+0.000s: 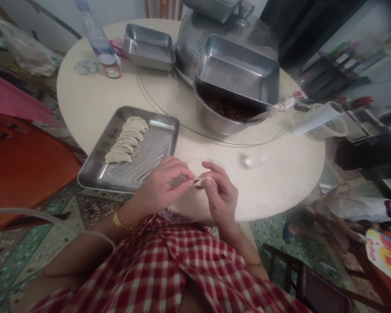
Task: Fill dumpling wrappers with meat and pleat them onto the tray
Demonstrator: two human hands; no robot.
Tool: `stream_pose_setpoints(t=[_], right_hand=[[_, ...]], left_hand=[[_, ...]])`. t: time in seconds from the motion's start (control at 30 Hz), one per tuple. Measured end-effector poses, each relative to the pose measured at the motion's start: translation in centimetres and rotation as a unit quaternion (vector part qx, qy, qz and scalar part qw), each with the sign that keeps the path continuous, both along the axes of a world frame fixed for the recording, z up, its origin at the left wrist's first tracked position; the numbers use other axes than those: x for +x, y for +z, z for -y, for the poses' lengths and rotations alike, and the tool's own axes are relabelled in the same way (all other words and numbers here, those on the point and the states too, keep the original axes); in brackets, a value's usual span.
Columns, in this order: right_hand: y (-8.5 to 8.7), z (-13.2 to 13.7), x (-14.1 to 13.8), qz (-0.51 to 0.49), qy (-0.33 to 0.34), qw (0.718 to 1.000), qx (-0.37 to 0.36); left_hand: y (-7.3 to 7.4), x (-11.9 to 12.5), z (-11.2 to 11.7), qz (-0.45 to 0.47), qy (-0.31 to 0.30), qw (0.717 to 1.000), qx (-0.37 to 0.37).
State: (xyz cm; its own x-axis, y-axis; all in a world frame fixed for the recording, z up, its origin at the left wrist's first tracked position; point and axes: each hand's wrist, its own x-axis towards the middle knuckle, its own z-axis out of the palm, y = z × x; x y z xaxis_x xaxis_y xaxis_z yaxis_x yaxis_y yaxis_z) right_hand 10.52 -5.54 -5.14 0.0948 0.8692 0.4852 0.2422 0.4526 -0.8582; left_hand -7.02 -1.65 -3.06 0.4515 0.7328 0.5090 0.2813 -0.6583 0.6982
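Note:
Between my two hands, over the table's near edge, a dumpling (200,180) is folded partly round its filling, though fingers cover much of it. My left hand (169,180) pinches its left end between thumb and fingertips. On the other end, my right hand (220,191) presses with thumb and forefinger. To the left lies a metal tray (156,148) with a row of several finished dumplings (127,141) along its left side. A steel bowl of dark filling (228,111) stands farther back, a utensil resting at its right rim.
A deep metal pan (237,71) rests over the bowl's back part. Behind are a smaller pan (150,48), a perforated metal cover (195,39), a bottle (96,34) and a jar (111,68). A white basket (329,128) stands right. Another person (355,208) is at far right.

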Motion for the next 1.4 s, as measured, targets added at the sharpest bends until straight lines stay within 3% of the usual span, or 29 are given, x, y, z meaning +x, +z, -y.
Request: stream_pose_setpoints(t=[0.5,0.77,1.0,1.17,1.4], right_hand=[[0.4,0.2,-0.5,0.041,0.01,0.999,0.014],[0.3,0.2,-0.7,0.065,0.022,0.997,0.032],[-0.1,0.0,-1.2,0.038,-0.006,0.998,0.054],[0.0,-0.4,-1.4,0.048,-0.035,0.996,0.07],[0.1,-0.3,-1.5,0.076,-0.017,0.994,0.081]], left_hand=[[0.4,0.2,0.2,0.009,0.015,1.0,-0.013],[0.1,0.1,0.5,0.032,0.035,0.998,-0.038],[-0.7,0.9,0.7,0.092,0.045,0.992,-0.072],[-1.0,0.9,1.0,0.089,0.054,0.994,-0.022],[-0.6,1.2,0.9,0.062,0.084,0.993,0.054]])
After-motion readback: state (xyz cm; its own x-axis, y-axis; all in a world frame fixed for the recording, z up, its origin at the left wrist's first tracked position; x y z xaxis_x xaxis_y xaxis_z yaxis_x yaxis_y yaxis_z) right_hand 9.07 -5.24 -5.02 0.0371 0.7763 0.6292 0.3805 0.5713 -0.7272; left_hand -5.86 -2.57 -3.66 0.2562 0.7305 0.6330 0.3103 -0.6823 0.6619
